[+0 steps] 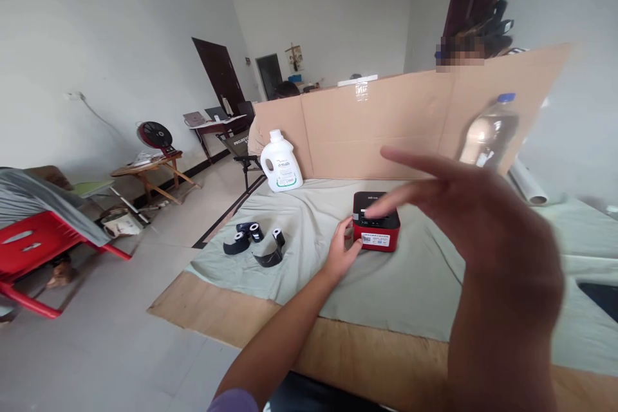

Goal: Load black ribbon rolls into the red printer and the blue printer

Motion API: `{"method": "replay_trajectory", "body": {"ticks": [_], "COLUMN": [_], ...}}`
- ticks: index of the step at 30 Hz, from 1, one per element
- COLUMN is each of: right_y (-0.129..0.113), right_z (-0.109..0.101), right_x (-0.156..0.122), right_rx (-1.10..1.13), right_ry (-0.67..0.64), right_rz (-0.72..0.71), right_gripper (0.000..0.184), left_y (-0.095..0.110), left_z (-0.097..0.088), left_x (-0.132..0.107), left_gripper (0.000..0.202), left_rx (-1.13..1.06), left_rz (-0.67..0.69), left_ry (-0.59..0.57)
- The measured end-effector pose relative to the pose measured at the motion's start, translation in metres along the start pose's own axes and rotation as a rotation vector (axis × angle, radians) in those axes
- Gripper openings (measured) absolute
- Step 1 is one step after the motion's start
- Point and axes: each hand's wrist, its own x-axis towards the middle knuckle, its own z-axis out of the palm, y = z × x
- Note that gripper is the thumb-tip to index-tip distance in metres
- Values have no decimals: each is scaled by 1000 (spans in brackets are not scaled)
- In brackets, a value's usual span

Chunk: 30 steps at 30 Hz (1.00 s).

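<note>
Well left of my left hand (346, 248), black rolls (236, 244) with pale cores lie partly unwound. Beyond them, ahead and left of that hand, a white jug (281, 167) stands upright. Farther ahead of both hands, a cardboard panel (376, 129) stands across my view. Just beyond my right hand (487, 219), which partly hides it, I see a clear bottle (490, 132) with a blue cap; a white tube (528, 183) lies beyond and right of that hand.

The red-and-black box (376, 241) sits right at my left hand, which grasps its front left corner, thumb on the front and fingers along the side. My right hand, blurred and holding nothing, is raised with fingers extended leftward; one fingertip overlaps the box's top, though I can't tell whether it touches.

Beneath is a counter (386, 342) with a pale green cloth (410, 299) and bare wooden edge. Far left of my hands are a red chair (43, 244) and a fan (157, 135); ahead and right, a person's head (492, 32) shows above the panel.
</note>
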Motion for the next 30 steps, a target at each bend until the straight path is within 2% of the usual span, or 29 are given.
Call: {"method": "replay_trajectory", "body": {"ticks": [1, 3, 5, 8, 10, 13, 16, 19, 26, 30], "right_y": [11, 46, 92, 165, 203, 241, 261, 270, 269, 269], "right_z": [-1, -9, -23, -45, -53, -53, -46, -42, -43, -42], "right_x": [12, 39, 63, 79, 79, 75, 73, 74, 71, 70], "right_rx": [12, -41, -120, -274, -307, -264, -302, -322, -229, -200], "right_ry": [13, 153, 320, 466, 476, 400, 372, 386, 393, 401], "right_rz": [1, 80, 204, 390, 495, 616, 642, 636, 674, 674], "right_gripper": [45, 36, 37, 33, 32, 38, 52, 62, 66, 68], "left_y": [-1, -2, -3, -3, -2, -2, -3, -5, -9, -9], "left_z": [0, 1, 1, -1, -4, -10, -15, -19, -15, -6], "left_x": [0, 1, 2, 6, 9, 12, 15, 19, 32, 42], "left_gripper": [56, 56, 58, 57, 55, 49, 41, 36, 30, 41], "left_rx": [1, 8, 35, 99, 133, 178, 216, 250, 180, 112], "left_rz": [8, 21, 33, 62, 76, 62, 15, -44, -154, -173], "left_ry": [3, 6, 0, -27, -40, -45, -41, -53, -16, 30]}}
